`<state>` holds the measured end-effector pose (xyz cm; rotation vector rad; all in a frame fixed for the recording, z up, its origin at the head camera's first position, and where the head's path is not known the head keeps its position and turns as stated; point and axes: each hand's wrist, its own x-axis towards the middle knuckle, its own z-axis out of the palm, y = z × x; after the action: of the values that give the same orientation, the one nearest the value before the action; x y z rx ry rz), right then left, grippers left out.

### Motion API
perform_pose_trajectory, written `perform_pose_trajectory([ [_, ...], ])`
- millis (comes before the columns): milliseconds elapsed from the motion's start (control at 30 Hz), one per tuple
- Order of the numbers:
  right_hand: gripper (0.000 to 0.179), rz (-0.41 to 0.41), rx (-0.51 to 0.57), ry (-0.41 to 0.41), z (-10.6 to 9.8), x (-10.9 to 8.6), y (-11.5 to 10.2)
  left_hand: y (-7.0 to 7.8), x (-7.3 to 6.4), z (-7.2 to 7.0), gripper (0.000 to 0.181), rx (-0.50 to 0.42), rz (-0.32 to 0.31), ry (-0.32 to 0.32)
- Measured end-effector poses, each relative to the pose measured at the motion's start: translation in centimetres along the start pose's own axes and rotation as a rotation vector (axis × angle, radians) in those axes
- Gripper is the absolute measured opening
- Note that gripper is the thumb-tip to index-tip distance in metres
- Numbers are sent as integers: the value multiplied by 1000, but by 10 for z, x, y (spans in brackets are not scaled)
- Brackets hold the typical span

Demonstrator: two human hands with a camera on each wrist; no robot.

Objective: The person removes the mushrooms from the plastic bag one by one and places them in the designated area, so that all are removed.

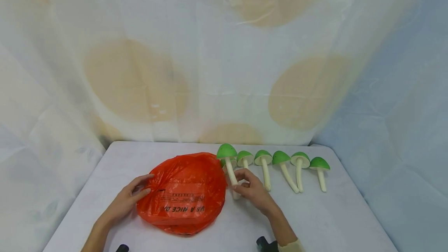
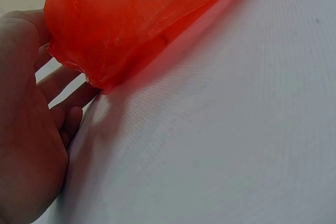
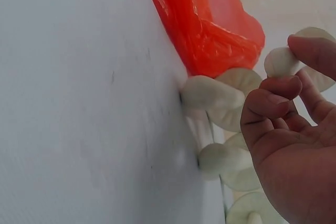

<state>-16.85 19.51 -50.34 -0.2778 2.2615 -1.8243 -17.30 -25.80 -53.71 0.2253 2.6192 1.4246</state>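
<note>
A red plastic bag (image 1: 182, 193) with dark print lies on the white table, puffed up. My left hand (image 1: 131, 197) holds its left edge; in the left wrist view the fingers (image 2: 65, 82) pass behind the red film. Just off the bag's right side, my right hand (image 1: 253, 191) pinches the pale stem of a toy mushroom (image 1: 226, 151) with a green cap. The stem's end (image 3: 281, 62) shows between thumb and fingers in the right wrist view. Another mushroom (image 1: 236, 195) lies partly hidden behind the held one.
Several more green-capped mushrooms (image 1: 281, 158) lie in a row to the right, caps toward the back. The white table (image 1: 332, 221) ends at a spotted curtain (image 1: 210, 69) behind. Dark camera parts (image 1: 266, 244) show by the wrists at the lower edge.
</note>
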Motion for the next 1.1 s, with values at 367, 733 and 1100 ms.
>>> perform_pose_trajectory([
  [367,36,14,16,77,-19,-6,3,0,1,-1,52,-1,4,-1],
  [733,39,2,42,141,-39,-13,4,1,2,0,53,-1,-7,-4],
  [1100,41,-5,36,199,-64,-25,13,0,2,-1,52,-13,6,-3],
])
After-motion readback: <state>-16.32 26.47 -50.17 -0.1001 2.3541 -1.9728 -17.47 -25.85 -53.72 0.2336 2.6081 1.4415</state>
